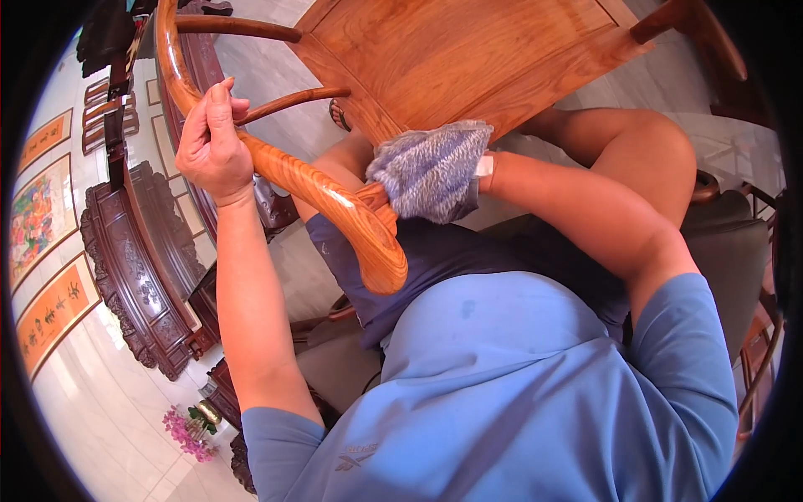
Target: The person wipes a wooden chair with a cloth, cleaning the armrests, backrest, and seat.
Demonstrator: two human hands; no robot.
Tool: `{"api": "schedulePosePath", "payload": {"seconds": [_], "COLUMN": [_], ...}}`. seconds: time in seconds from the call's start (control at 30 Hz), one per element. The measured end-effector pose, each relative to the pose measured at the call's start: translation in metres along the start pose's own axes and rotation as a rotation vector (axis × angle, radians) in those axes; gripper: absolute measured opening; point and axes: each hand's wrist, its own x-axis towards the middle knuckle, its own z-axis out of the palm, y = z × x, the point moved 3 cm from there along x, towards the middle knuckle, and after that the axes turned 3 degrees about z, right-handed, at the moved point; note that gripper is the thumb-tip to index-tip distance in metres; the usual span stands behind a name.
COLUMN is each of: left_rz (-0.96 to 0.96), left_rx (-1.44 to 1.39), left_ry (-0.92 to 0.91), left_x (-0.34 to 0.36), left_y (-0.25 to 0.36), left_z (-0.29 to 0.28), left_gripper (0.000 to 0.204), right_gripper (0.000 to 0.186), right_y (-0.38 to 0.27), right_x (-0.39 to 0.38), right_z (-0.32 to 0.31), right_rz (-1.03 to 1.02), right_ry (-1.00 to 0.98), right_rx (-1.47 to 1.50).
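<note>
My left hand [215, 149] is closed around the curved armrest rail [305, 186] of a wooden chair, its thumb lying along the top. The glossy, striped rail ends in a rounded tip near my lap. A fuzzy grey-blue cleaning mitt [435, 171] covers my right hand, with only the wrist [502, 173] bare at its cuff. That mitt touches the post [375, 199] under the front of the armrest. My right fingers are hidden inside it. Beyond both hands lies the chair's broad wooden seat [468, 58], close to my knees.
The chair's other armrest [698, 38] is at the far right. Dark carved furniture [146, 268] stands along the left, near pink flowers [191, 432]. Framed pictures [43, 219] hang at the far left. I sit on a dark padded seat [728, 268] over pale floor tiles.
</note>
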Motion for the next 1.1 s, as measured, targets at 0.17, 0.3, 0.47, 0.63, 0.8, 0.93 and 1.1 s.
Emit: {"api": "schedulePosePath", "payload": {"seconds": [0.17, 0.3, 0.47, 0.63, 0.8, 0.93, 1.1], "left_rz": [0.004, 0.023, 0.036, 0.023, 0.017, 0.030, 0.016], "left_rx": [0.004, 0.008, 0.034, 0.029, 0.017, 0.062, 0.079], "left_ry": [-0.006, 0.006, 0.001, 0.018, -0.015, -0.015, -0.022], "left_x": [0.000, -0.001, 0.000, -0.004, -0.001, 0.001, 0.001], "left_y": [-0.001, -0.002, 0.001, -0.002, 0.000, 0.001, 0.000], "left_z": [-0.001, 0.002, 0.002, -0.002, 0.002, 0.002, 0.003], "left_gripper": [0.020, 0.026, 0.027, 0.027, 0.020, 0.027, 0.026], "right_gripper": [0.043, 0.042, 0.036, 0.044, 0.032, 0.030, 0.034], "right_y": [-0.006, -0.011, 0.008, -0.019, 0.009, 0.016, 0.001], "right_x": [-0.005, -0.011, -0.002, -0.002, -0.006, -0.007, -0.007], "right_z": [-0.001, -0.007, 0.008, -0.012, 0.008, 0.010, 0.001], "right_rz": [0.073, 0.042, 0.085, 0.088, -0.025, 0.018, -0.088], "right_ry": [-0.010, 0.121, -0.121, -0.006, 0.086, -0.085, 0.150], "right_rx": [0.056, 0.198, -0.075, 0.041, 0.081, -0.129, 0.050]}}
